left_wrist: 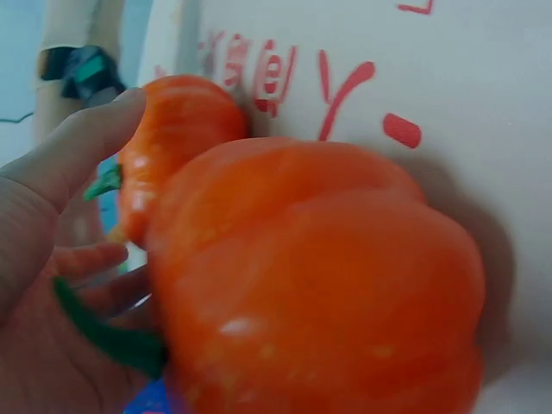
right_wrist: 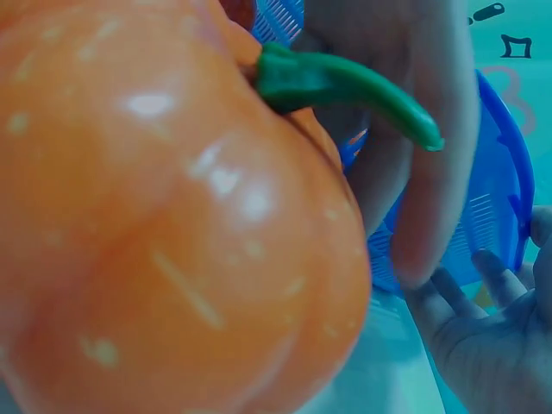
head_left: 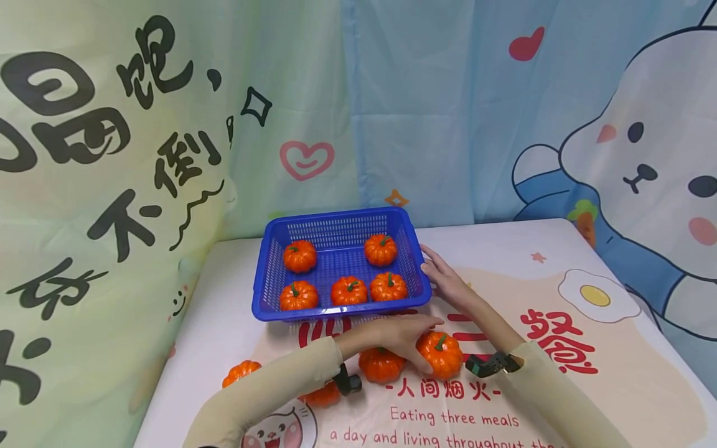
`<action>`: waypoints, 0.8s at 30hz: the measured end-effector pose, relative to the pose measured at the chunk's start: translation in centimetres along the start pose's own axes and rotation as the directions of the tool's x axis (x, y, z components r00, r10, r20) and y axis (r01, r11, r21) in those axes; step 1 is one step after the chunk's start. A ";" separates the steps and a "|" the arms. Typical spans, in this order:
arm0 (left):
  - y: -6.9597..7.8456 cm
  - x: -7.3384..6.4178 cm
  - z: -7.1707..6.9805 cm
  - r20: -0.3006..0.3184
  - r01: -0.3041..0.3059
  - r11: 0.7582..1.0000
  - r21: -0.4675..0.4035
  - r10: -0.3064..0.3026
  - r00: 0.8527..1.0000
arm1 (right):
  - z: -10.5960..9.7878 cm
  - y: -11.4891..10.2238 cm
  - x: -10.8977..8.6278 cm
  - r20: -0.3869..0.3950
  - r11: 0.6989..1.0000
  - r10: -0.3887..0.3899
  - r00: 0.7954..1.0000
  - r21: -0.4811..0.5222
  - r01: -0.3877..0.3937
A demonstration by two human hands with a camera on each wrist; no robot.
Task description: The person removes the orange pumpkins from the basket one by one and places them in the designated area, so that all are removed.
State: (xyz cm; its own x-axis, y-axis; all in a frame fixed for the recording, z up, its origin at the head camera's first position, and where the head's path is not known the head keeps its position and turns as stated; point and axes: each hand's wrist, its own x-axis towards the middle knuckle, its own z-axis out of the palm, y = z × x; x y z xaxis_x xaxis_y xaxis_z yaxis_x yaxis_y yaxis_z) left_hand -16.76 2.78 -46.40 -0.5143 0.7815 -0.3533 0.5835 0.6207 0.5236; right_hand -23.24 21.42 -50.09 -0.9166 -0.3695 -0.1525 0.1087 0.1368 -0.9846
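On the table, a small orange pumpkin (head_left: 444, 356) with a green stem stands upright. My left hand (head_left: 404, 335) grips it from its left side, thumb at the front and fingers bent behind. Those fingers (right_wrist: 431, 129) show behind the stem in the right wrist view. Another pumpkin (left_wrist: 319, 276) fills much of the left wrist view, close under that hand. Farther back is a blue plastic basket (head_left: 336, 216) with several pumpkins in it. My right hand (head_left: 446, 280) rests its extended fingers against the basket's right side, holding nothing.
Two more pumpkins lie to the left: one (head_left: 239, 372) beyond my left forearm, one (head_left: 322, 396) partly hidden under it. A printed cloth (head_left: 560, 404) covers the table. Behind the basket hangs a patterned curtain (head_left: 414, 124).
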 end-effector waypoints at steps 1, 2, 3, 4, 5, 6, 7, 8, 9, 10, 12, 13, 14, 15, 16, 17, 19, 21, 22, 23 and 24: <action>-0.1 -0.2 -0.2 -0.010 -0.015 1.000 0.003 0.015 1.000 | 0.0 0.0 0.0 0.002 1.000 -0.006 1.000 0.004 0.006; -0.2 -0.4 -0.4 -0.020 -0.028 1.000 -0.001 0.028 0.999 | 0.0 0.0 0.0 0.003 1.000 -0.010 1.000 0.009 0.010; -0.3 -0.7 -0.6 -0.032 -0.044 0.999 0.001 0.044 0.999 | 0.0 0.1 0.0 0.005 1.000 -0.013 1.000 0.012 0.013; -0.5 -1.0 -0.7 -0.046 -0.066 0.998 -0.010 0.065 0.997 | 0.0 0.1 0.0 0.008 1.000 -0.020 1.000 0.016 0.019; -0.6 -1.4 -0.8 -0.061 -0.080 0.996 -0.027 0.078 0.995 | 0.0 0.1 0.0 0.008 1.000 -0.021 1.000 0.021 0.021; -0.7 -1.8 -0.9 -0.076 -0.089 0.995 -0.039 0.086 0.993 | 0.0 0.1 0.0 0.010 0.999 -0.023 1.000 0.025 0.023; -0.8 -2.3 -1.0 -0.090 -0.099 0.994 -0.055 0.093 0.992 | 0.1 0.1 0.0 0.010 0.999 -0.023 1.000 0.024 0.023; -1.0 -2.7 -1.1 -0.105 -0.106 0.992 -0.073 0.098 0.990 | 0.1 0.1 0.0 0.011 0.999 -0.025 1.000 0.024 0.025; -1.1 -3.2 -1.1 -0.118 -0.115 0.989 -0.092 0.103 0.988 | 0.1 0.2 0.0 0.010 0.999 -0.027 1.000 0.024 0.027; -1.2 -3.7 -1.2 -0.133 -0.124 0.986 -0.111 0.109 0.985 | 0.1 0.2 0.0 0.008 0.999 -0.029 1.000 0.022 0.029; -1.3 -4.6 -1.4 -0.157 -0.130 0.981 -0.142 0.107 0.982 | 0.1 0.2 0.0 0.003 0.999 -0.029 1.000 0.014 0.029; -1.4 -5.0 -1.5 -0.169 -0.137 0.977 -0.163 0.109 0.980 | 0.1 0.2 0.0 -0.001 1.000 -0.027 1.000 0.012 0.027; -1.5 -5.4 -1.7 -0.179 -0.145 0.971 -0.191 0.111 0.978 | 0.1 0.2 0.0 -0.007 1.000 -0.024 1.000 0.012 0.024; -1.6 -5.9 -1.9 -0.190 -0.146 0.965 -0.217 0.105 0.976 | 0.1 0.2 0.0 -0.012 1.000 -0.020 1.000 0.010 0.020; -1.7 -6.4 -2.1 -0.201 -0.145 0.961 -0.234 0.098 0.975 | 0.1 0.2 0.0 -0.011 1.000 -0.021 1.000 0.012 0.021; -1.7 -6.8 -2.3 -0.208 -0.141 0.956 -0.255 0.088 0.974 | 0.1 0.2 0.0 -0.010 1.000 -0.022 1.000 0.008 0.023; -1.9 -7.7 -2.8 -0.220 -0.135 0.948 -0.288 0.071 0.973 | 0.2 0.2 0.0 -0.015 1.000 -0.016 1.000 0.012 0.016; -2.1 -8.4 -3.4 -0.224 -0.122 0.941 -0.317 0.051 0.973 | 0.2 0.2 0.0 -0.016 1.000 -0.013 1.000 0.010 0.013; -2.2 -8.7 -3.8 -0.228 -0.120 0.939 -0.322 0.046 0.973 | 0.2 0.2 0.1 -0.015 1.000 -0.013 1.000 0.010 0.013; -2.2 -9.0 -4.1 -0.233 -0.122 0.938 -0.324 0.046 0.971 | 0.2 0.2 0.1 -0.018 1.000 -0.010 1.000 0.007 0.010; -2.3 -9.2 -4.5 -0.239 -0.126 0.938 -0.322 0.048 0.970 | 0.2 0.2 0.1 -0.022 1.000 -0.005 1.000 0.010 0.005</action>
State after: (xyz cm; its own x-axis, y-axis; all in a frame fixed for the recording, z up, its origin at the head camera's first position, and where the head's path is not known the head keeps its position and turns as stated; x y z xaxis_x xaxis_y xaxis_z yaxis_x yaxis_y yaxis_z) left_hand -16.24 -6.10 -40.86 -0.6209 0.7727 -0.1322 0.4097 0.4637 0.7855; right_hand -23.23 21.20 -50.32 -0.9254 -0.3497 -0.1458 0.1079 0.1256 -0.9862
